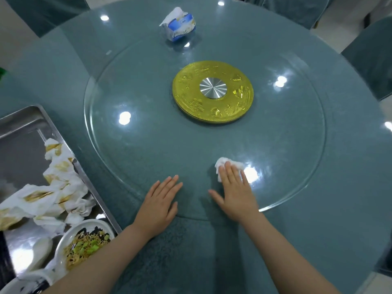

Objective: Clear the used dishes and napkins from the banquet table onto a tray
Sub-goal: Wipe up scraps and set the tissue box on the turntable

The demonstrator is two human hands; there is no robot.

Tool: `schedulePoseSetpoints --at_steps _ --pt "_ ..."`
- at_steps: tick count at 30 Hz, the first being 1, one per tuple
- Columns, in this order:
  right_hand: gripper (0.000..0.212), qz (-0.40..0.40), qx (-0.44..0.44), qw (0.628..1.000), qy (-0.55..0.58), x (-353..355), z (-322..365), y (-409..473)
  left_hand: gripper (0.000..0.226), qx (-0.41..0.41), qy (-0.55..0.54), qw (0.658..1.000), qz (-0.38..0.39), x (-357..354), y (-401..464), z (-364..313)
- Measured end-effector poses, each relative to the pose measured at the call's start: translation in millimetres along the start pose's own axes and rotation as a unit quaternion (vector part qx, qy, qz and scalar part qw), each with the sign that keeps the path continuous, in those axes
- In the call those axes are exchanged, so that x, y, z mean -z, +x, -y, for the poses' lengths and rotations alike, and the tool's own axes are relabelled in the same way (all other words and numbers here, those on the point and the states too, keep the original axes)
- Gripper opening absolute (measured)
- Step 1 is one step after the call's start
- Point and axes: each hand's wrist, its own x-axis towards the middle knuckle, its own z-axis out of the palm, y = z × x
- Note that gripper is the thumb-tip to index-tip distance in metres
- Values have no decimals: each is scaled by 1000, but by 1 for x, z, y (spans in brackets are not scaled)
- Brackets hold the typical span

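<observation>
My right hand [234, 192] lies flat on the glass turntable [148, 145] near its front edge, its straight fingers pressing a crumpled white napkin [222, 163] against the glass. To its left, my left hand [160, 200] rests flat on the turntable with fingers straight and nothing under them. A steel tray [27, 132] sits at the left edge of the table. It holds several stained, crumpled napkins [55, 187], a white bowl of leftover noodles [84, 245] and a white spoon [40, 249].
A gold disc with a silver hub [212, 92] marks the turntable's middle. A blue and white tissue pack [179, 24] stands at the far side. Teal-covered chairs [371, 60] ring the round table.
</observation>
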Motion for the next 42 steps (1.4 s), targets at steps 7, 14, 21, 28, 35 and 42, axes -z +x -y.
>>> schedulePoseSetpoints --at_steps 7,14,21,28,35,42 --pt "83 3 -99 995 23 23 -12 105 56 -1 3 1000 6 -2 1 -12" --pt "81 12 31 997 73 -4 39 -38 57 1 -12 1000 12 -3 1 -16" --pt "82 24 69 996 41 11 19 45 58 3 4 1000 23 0 1 -9" --pt "83 42 -43 995 78 34 45 209 56 5 8 999 33 5 2 -7" --pt "92 43 79 993 72 11 60 51 57 -2 12 999 37 5 3 2" --pt "88 21 -16 999 42 21 -14 79 57 -4 21 999 30 2 3 -4"
